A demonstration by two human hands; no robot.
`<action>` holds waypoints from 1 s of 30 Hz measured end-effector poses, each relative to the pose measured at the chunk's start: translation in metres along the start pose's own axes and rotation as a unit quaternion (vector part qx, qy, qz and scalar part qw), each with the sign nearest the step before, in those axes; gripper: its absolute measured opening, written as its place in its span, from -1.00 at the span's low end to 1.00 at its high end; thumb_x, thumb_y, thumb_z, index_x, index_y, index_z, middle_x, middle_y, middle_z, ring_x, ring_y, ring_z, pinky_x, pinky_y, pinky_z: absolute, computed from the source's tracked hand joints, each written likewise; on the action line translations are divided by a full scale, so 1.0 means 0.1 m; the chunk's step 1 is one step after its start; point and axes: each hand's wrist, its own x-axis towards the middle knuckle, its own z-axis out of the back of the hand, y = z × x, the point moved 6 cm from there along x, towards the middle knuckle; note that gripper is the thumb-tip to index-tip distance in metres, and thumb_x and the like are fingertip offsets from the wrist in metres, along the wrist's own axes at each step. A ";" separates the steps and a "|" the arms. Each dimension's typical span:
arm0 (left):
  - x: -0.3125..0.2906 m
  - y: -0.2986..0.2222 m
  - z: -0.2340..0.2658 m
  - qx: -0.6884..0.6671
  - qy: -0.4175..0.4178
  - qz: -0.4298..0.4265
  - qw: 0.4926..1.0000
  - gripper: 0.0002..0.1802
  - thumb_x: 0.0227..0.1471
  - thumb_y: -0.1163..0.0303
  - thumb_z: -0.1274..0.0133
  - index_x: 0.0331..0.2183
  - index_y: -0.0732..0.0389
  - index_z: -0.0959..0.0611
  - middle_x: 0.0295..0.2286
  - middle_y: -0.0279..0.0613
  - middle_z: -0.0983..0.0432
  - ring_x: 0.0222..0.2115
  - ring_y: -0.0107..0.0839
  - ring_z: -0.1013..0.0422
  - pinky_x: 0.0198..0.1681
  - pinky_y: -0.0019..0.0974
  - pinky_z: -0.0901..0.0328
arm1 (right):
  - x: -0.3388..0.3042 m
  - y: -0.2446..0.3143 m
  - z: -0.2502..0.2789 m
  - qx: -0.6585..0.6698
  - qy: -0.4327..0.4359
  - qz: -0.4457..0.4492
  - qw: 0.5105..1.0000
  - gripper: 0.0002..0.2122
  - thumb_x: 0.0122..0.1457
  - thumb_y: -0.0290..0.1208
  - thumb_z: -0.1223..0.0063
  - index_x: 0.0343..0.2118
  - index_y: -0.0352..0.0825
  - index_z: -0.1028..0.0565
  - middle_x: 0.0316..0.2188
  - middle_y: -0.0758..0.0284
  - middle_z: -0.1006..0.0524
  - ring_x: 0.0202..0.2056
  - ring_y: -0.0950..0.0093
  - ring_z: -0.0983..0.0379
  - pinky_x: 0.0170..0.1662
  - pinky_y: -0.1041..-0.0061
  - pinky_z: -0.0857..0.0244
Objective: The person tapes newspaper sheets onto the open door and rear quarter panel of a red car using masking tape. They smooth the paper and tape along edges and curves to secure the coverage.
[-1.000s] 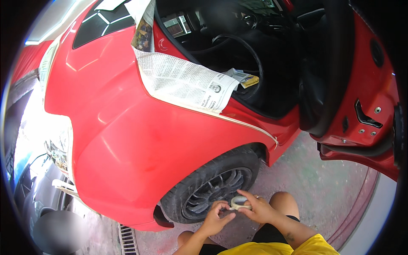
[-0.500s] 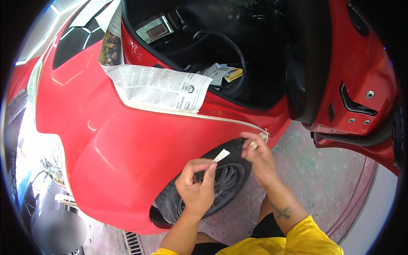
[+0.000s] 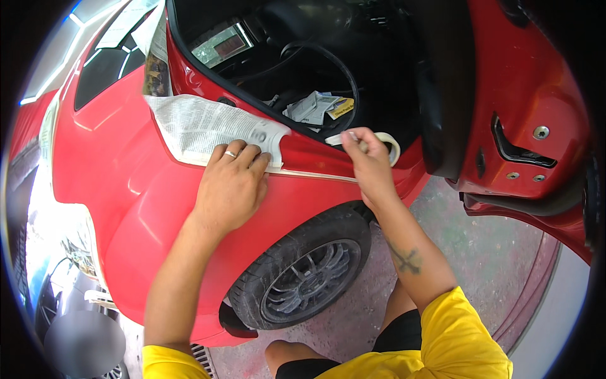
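My left hand (image 3: 232,180) lies over the lower edge of a newspaper sheet (image 3: 196,126) on the red car's rear panel (image 3: 154,215), fingers spread and pressing down. A ring shows on one finger. My right hand (image 3: 371,164) grips a roll of masking tape (image 3: 394,150) beside the door opening, and a short pale tape end sticks out by its thumb and fingertips. From the newspaper's corner, a thin strip of tape (image 3: 319,175) runs along the panel edge toward my right wrist.
Below my hands is the wheel (image 3: 309,278). The open red car door (image 3: 530,120) stands at right. Inside the dark cabin are a steering wheel (image 3: 355,79) and loose papers (image 3: 312,107). A floor drain grate (image 3: 202,360) lies at the bottom left.
Both hands have moved up from in front of the wheel. My left hand no longer shows the small pale strip and now presses on the newspaper. My right hand has carried the tape roll to the door opening.
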 end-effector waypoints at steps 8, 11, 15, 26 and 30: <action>0.28 0.10 -0.14 0.033 0.171 -0.017 0.985 -0.62 0.17 0.21 -0.11 -0.09 0.21 -0.78 -0.04 -0.09 -0.63 0.15 -0.12 -0.43 0.25 0.00 -0.21 | 0.49 -0.24 -0.67 -0.108 0.263 -0.049 0.957 -0.80 0.47 -0.26 -0.11 -0.13 -0.31 -0.59 -0.32 0.50 -0.50 -0.24 0.69 -0.34 -0.12 0.57 -0.28; 0.26 0.14 -0.09 0.031 0.162 -0.038 0.985 -0.64 0.19 0.20 -0.09 -0.10 0.17 -0.80 -0.04 -0.10 -0.63 0.17 -0.13 -0.43 0.28 0.04 -0.19 | 0.59 -0.38 -0.89 -0.185 0.323 -0.034 0.928 -0.81 0.46 -0.29 -0.15 -0.12 -0.33 -0.57 -0.30 0.47 -0.52 -0.22 0.68 -0.36 -0.09 0.56 -0.29; 0.26 0.14 -0.11 0.025 0.141 -0.047 0.989 -0.64 0.21 0.18 -0.09 -0.11 0.15 -0.81 -0.03 -0.11 -0.63 0.18 -0.12 -0.43 0.30 0.07 -0.17 | 0.70 -0.51 -0.94 -0.180 0.321 -0.017 0.929 -0.82 0.44 -0.32 -0.17 -0.12 -0.35 -0.57 -0.34 0.46 -0.52 -0.26 0.68 -0.36 -0.13 0.56 -0.30; 0.24 0.14 -0.15 0.033 0.123 -0.046 0.991 -0.64 0.20 0.19 -0.08 -0.11 0.17 -0.79 -0.03 -0.07 -0.62 0.19 -0.07 -0.43 0.30 0.09 -0.18 | 0.59 -0.57 -1.01 -0.211 0.252 0.076 0.942 -0.77 0.32 -0.32 -0.34 -0.12 -0.35 -0.59 -0.47 0.49 -0.50 -0.43 0.69 -0.35 -0.30 0.51 -0.34; 0.26 0.13 -0.15 0.026 0.126 -0.036 0.991 -0.63 0.20 0.21 -0.05 -0.09 0.17 -0.78 -0.05 -0.04 -0.60 0.15 -0.06 -0.45 0.28 0.08 -0.19 | 0.62 -0.57 -0.91 -0.249 0.130 0.099 0.955 -0.64 0.12 -0.25 -0.53 -0.23 -0.37 -0.58 -0.46 0.38 -0.54 -0.37 0.48 -0.48 -0.19 0.40 -0.43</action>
